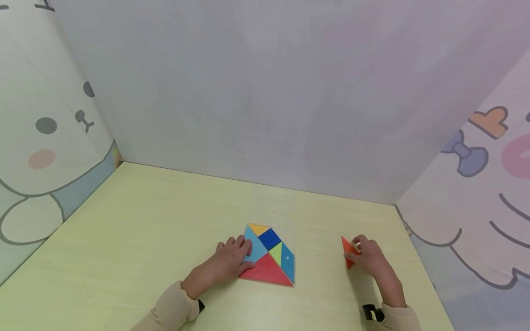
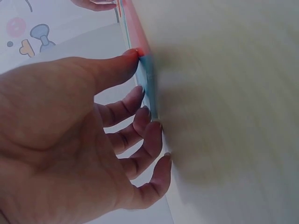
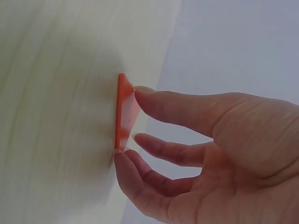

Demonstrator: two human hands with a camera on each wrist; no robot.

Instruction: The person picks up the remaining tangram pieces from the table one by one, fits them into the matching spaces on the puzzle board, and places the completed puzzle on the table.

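Several tangram pieces lie fitted together on the table: a light blue triangle point(image 1: 257, 252), a red triangle point(image 1: 268, 272), a dark blue square point(image 1: 269, 239), a yellow triangle point(image 1: 258, 229), a green triangle point(image 1: 276, 253) and a blue parallelogram point(image 1: 287, 263). My left hand point(image 1: 232, 260) rests at their left side, loosely bent fingertips on the light blue triangle and thumb by the red one. Off to the right, my right hand point(image 1: 369, 255) pinches an orange-red triangle point(image 3: 125, 114) between thumb and fingertip at its edges. That piece is close over the table, its shadow beside it.
The pale yellow table point(image 1: 165, 220) ends at a plain grey-white back wall point(image 1: 269, 101). Cartoon-printed side panels stand at the left point(image 1: 37, 138) and right point(image 1: 468, 211), the right one close beyond my right hand.
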